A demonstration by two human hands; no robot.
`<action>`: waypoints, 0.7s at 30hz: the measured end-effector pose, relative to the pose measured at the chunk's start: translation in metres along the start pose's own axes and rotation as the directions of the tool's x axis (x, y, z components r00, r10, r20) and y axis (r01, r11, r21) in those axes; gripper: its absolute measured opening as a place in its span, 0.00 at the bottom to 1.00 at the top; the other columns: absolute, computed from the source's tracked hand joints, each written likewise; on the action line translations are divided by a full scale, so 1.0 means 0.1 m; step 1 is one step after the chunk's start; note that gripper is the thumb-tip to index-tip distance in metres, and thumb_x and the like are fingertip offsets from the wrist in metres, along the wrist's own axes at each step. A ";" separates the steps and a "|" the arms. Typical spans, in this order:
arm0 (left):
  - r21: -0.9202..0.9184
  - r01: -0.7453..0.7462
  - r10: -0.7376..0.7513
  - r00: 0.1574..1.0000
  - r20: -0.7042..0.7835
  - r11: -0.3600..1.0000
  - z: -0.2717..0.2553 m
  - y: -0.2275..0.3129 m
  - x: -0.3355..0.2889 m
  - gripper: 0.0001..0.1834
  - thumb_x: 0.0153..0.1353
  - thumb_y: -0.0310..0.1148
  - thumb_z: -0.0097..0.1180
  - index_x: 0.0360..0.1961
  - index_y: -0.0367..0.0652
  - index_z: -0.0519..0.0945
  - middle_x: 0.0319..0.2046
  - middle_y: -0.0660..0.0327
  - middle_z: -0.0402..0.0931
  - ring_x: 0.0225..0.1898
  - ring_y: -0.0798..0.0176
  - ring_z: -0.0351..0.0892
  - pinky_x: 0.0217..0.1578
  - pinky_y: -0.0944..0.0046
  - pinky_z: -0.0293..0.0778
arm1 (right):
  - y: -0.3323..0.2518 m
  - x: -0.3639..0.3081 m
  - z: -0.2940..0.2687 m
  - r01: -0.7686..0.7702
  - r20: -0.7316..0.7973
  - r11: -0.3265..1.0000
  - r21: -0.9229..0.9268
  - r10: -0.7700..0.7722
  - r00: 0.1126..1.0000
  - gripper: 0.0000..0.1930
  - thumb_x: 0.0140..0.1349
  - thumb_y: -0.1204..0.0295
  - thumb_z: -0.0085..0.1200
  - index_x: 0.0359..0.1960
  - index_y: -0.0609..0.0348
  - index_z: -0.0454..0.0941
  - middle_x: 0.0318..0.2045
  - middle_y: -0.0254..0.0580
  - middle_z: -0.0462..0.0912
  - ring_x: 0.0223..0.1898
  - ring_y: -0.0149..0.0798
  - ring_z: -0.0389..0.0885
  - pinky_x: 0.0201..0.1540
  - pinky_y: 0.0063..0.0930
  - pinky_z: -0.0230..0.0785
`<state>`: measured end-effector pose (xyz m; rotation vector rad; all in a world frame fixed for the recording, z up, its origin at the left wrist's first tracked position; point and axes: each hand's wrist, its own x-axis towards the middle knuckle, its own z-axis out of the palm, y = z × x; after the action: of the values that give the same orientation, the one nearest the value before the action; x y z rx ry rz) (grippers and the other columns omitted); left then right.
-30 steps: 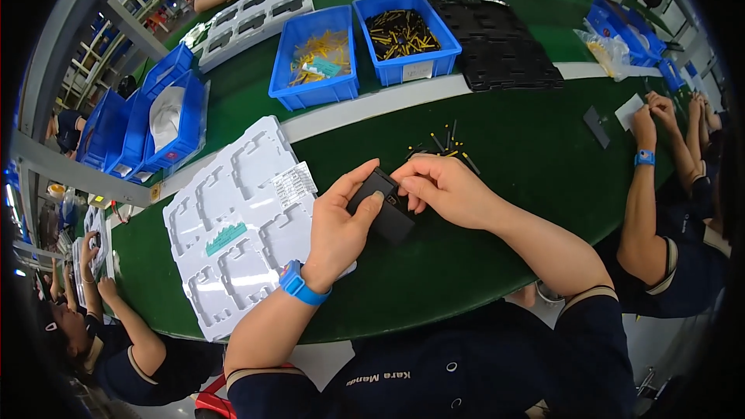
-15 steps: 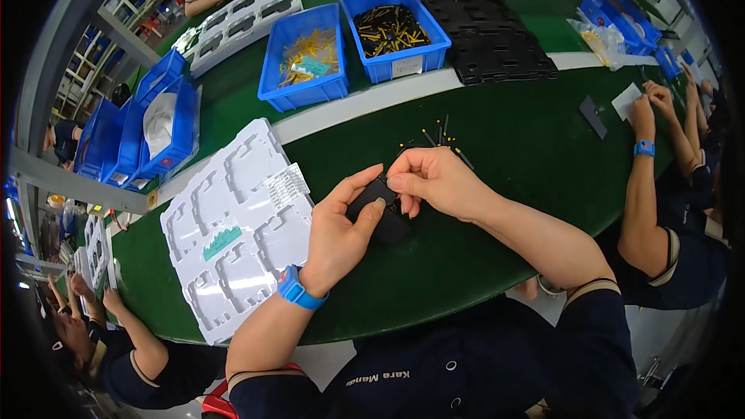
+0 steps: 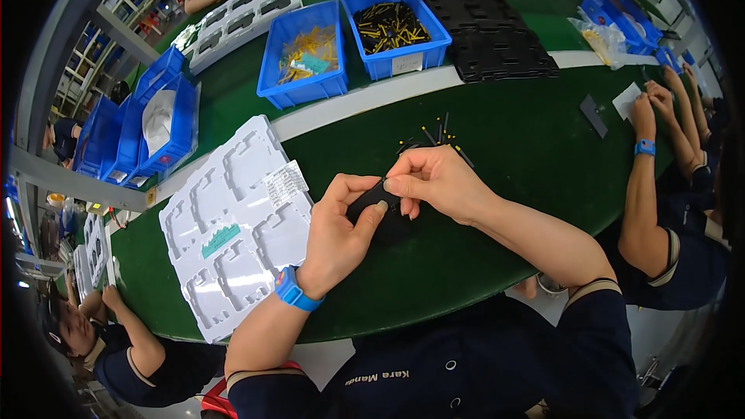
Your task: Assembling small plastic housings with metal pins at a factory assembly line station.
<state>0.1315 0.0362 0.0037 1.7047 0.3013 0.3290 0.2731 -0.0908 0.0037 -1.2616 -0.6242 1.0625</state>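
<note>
My left hand (image 3: 338, 221) is wrapped round a small black plastic part (image 3: 368, 197), its thumb pressed on the near face. At the part's upper right corner, my right hand (image 3: 441, 186) pinches with thumb and forefinger; whatever lies between those fingertips is hidden or too small to name. Just beyond the right hand lies a loose heap of thin black sticks with yellow tips (image 3: 439, 133). Left of my left hand rests a white moulded tray (image 3: 252, 221), bearing a printed white label sheet (image 3: 286, 185) and a green strip (image 3: 221, 241).
Two blue bins (image 3: 304, 95) (image 3: 405, 67) hold thin yellow and black pieces. A black moulded tray (image 3: 493, 35) lies beside them. More blue bins (image 3: 182, 128) stand at left. Co-workers sit on both sides; a dark flat piece (image 3: 594, 116) lies near the right one's hands (image 3: 642, 116).
The black part has tilted in my left hand, showing less of its face. My right hand stays pinched at its corner. The co-worker at left has turned their head.
</note>
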 end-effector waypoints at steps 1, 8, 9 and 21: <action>0.000 0.001 -0.001 1.000 -0.002 1.000 -0.01 -0.01 0.00 0.14 0.59 0.18 0.55 0.47 0.33 0.71 0.40 0.53 0.80 0.43 0.67 0.79 0.43 0.70 0.73 | -0.01 -0.01 0.00 -0.005 0.005 1.000 -0.016 0.005 1.000 0.07 0.63 0.73 0.56 0.32 0.65 0.78 0.23 0.37 0.79 0.21 0.26 0.78 0.23 0.18 0.72; 0.031 -0.023 0.021 0.999 0.042 0.999 -0.03 -0.01 0.00 0.14 0.58 0.18 0.56 0.46 0.34 0.72 0.37 0.53 0.82 0.40 0.67 0.80 0.42 0.69 0.73 | 0.03 0.00 0.00 0.002 0.005 1.000 0.018 -0.002 1.000 0.07 0.62 0.72 0.57 0.29 0.63 0.77 0.22 0.36 0.77 0.19 0.27 0.78 0.20 0.19 0.72; 0.023 -0.024 0.022 0.999 0.048 0.999 -0.03 -0.01 0.01 0.14 0.58 0.18 0.56 0.45 0.34 0.71 0.37 0.53 0.82 0.40 0.67 0.80 0.42 0.69 0.73 | 0.04 0.00 -0.01 0.002 0.005 1.000 0.018 -0.003 1.000 0.07 0.62 0.72 0.57 0.29 0.63 0.77 0.22 0.36 0.77 0.19 0.27 0.78 0.20 0.19 0.72; -0.072 0.032 -0.025 0.995 0.096 0.997 -0.02 0.03 0.04 0.19 0.60 0.17 0.53 0.53 0.38 0.69 0.36 0.57 0.79 0.40 0.71 0.76 0.44 0.70 0.71 | 0.02 0.04 -0.14 -0.185 0.101 0.964 0.190 0.168 0.981 0.13 0.64 0.65 0.56 0.30 0.65 0.78 0.23 0.40 0.79 0.20 0.30 0.80 0.23 0.20 0.76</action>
<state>0.1347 0.0391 0.0076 1.6369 0.2407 0.2346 0.2864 -0.0934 -0.0022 -1.1178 -0.4615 1.2986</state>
